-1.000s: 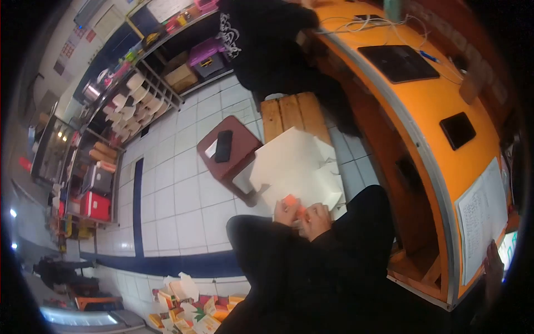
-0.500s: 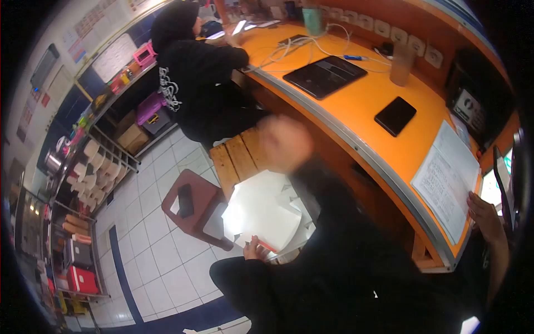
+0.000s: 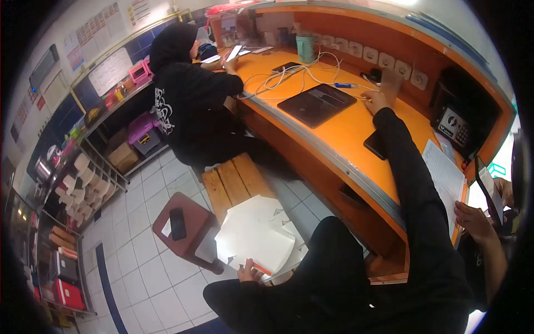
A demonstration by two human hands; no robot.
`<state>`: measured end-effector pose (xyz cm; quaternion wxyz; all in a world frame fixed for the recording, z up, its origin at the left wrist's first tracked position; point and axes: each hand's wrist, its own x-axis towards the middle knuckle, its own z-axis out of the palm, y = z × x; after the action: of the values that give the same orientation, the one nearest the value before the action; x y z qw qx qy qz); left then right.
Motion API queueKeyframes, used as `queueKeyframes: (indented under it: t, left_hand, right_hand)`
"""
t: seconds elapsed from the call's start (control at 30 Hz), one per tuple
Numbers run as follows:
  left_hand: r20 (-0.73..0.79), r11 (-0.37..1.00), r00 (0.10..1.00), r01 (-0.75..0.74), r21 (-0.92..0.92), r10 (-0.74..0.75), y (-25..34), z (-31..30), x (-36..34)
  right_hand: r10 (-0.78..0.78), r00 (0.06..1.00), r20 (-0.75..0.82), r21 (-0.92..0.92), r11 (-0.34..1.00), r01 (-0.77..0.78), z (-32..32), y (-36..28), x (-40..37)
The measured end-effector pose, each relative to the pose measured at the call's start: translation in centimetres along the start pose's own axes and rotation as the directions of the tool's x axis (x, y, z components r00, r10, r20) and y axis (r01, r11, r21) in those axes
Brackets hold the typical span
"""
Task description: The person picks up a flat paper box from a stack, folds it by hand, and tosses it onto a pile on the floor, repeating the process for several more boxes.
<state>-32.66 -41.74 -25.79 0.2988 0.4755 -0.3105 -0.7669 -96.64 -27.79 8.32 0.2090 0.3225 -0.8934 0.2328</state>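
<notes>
My left hand [image 3: 248, 271] is closed at the near edge of a stack of white cut paper sheets [image 3: 253, 236], its fingers on the end of a slim orange object [image 3: 261, 269]. The sheets rest on a wooden bench [image 3: 236, 183], with torn or cut edges at the right. My right hand [image 3: 376, 102] is stretched out over the orange desk [image 3: 345, 139], fingers curled down beside a clear cup [image 3: 391, 83] and a white cable [image 3: 334, 58]. What those fingers hold, if anything, is hidden. Under my right sleeve lies a black phone [image 3: 374, 145], partly covered.
A tablet [image 3: 317, 104] and a blue pen [image 3: 345, 85] lie on the desk. Another phone [image 3: 177, 224] is on a brown stool [image 3: 186, 245]. A person in black [image 3: 194, 100] sits at the far left; another person's hand [image 3: 473, 218] touches written papers [image 3: 442, 172] at right.
My right hand has moved from above the bench to the desk, beside the clear cup. My left hand stays at the paper's edge. The view has shifted slightly.
</notes>
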Motion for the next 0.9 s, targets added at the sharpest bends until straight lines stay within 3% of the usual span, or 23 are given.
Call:
queueKeyframes:
  t: [0.07, 0.13, 0.3, 0.37, 0.9]
  left_hand:
    - [0.001, 1.000, 1.000, -0.001, 0.012, 0.001, -0.1, 0.2, 0.1]
    - [-0.061, 1.000, 0.998, -0.006, 0.003, 0.006, -0.5, 0.1, 0.5]
    - [-0.013, 1.000, 1.000, 0.004, -0.004, -0.004, 0.0, 0.2, 0.1]
    - [-0.064, 1.000, 0.998, 0.019, 0.016, -0.018, -0.3, -0.1, 0.6]
    - [-0.104, 1.000, 0.995, 0.013, 0.013, -0.012, 0.3, 0.9, -0.5]
  right_hand:
    - [-0.153, 0.988, 0.024, 0.062, 0.987, 0.151, -0.2, -0.3, -0.1]
    - [-0.148, 0.989, 0.020, 0.021, 0.989, 0.147, -0.3, -1.3, -0.7]
    - [-0.164, 0.986, 0.027, -0.084, 0.983, 0.165, -0.9, -2.2, -1.4]
    - [-0.168, 0.985, 0.040, -0.183, 0.968, 0.172, -1.6, -3.0, -1.7]
    - [-0.274, 0.960, 0.066, -0.278, 0.919, 0.281, -1.3, -3.5, -1.0]
